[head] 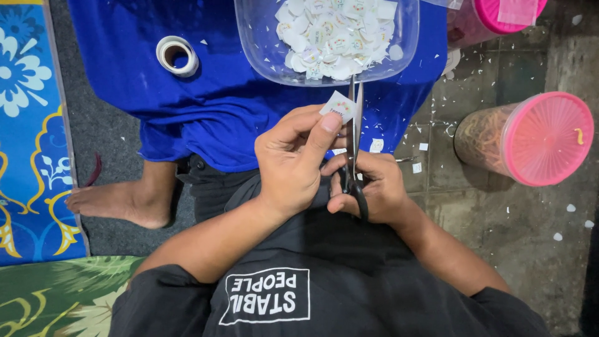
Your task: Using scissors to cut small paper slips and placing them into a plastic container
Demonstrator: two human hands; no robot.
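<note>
**Sticker at the scissor blades**

Sticker point(337, 106) sits pinched between the left hand's point(292, 163) thumb and fingers, just below a clear tub point(249, 43) of cut pieces. Right hand point(374, 187) grips black-handled scissors point(354, 134) — blades upright, nearly closed — touching the sticker's edge.

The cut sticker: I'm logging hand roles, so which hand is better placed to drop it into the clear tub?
Left. The left hand pinches the sticker just below the tub; the right hand is occupied with the scissors.

Black short-sleeved shirt with white boxed lettering.
</note>
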